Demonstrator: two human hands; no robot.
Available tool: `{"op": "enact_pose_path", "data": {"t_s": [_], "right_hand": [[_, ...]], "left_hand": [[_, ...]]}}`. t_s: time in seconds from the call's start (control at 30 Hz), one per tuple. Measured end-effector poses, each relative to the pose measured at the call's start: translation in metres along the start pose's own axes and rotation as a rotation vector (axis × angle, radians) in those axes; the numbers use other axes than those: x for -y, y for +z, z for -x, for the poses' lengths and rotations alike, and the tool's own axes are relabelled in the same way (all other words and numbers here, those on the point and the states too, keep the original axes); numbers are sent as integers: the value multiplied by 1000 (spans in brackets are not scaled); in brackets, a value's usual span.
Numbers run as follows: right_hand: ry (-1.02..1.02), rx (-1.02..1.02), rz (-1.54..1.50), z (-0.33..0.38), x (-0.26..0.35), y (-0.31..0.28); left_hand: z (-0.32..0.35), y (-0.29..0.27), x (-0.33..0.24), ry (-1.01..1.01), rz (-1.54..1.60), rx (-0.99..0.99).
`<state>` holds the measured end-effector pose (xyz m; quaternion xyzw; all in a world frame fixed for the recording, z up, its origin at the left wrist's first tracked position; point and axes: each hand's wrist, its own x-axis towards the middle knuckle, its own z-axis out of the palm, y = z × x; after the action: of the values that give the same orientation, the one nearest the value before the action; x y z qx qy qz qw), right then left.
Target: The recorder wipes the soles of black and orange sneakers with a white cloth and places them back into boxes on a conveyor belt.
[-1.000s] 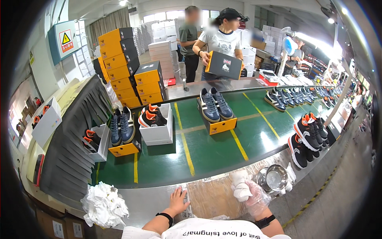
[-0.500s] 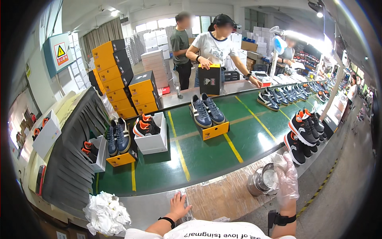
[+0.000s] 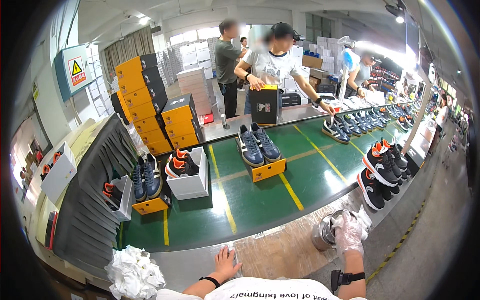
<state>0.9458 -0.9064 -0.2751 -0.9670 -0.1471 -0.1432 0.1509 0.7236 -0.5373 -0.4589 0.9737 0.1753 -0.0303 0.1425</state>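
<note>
My left hand [image 3: 226, 263] lies flat, fingers spread, on the metal ledge beside a sheet of brown cardboard under clear film [image 3: 280, 252]. It holds nothing. My right hand [image 3: 348, 237], in a clear plastic glove, is at the mouth of a round metal can [image 3: 321, 237]. Its fingers are closed on a crumpled white cloth [image 3: 364, 218], which sticks out beside the glove. The can's inside is mostly hidden by the hand. Just beyond stand stacked black sneakers with orange lining [image 3: 371, 189].
A green conveyor belt [image 3: 235, 200] carries blue sneakers [image 3: 259, 146] on an orange-and-black box, and black sneakers in a white box [image 3: 192, 186]. Crumpled white paper [image 3: 134, 272] lies at left. Orange boxes [image 3: 140, 95] are stacked behind. Across the belt, a co-worker [image 3: 267, 65] holds a black box [image 3: 264, 106].
My right hand has moved left and down to the can's mouth, and the white cloth now shows beside it. My left hand stays put. The co-worker's hand has reached a blue sneaker.
</note>
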Motion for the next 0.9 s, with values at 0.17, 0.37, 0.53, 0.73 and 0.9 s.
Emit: {"op": "enact_pose_path", "data": {"t_s": [0.17,0.37,0.53,0.73,0.9], "right_hand": [[139,83,-122,2,-5,0],[56,42,-17,-2,-9,4],[52,-16,-37,-2,-22,12],[51,-4,-36,-5,-22,5],[123,47,-75,-8,-26,5]], "left_hand": [[-3,8,-2,35,21,-26],[-3,11,-6,6,48,-39],[-8,11,-16,-23,55,-45],[-8,12,-20,-21,52,-58],[-9,9,-27,-8,80,-56]]}}
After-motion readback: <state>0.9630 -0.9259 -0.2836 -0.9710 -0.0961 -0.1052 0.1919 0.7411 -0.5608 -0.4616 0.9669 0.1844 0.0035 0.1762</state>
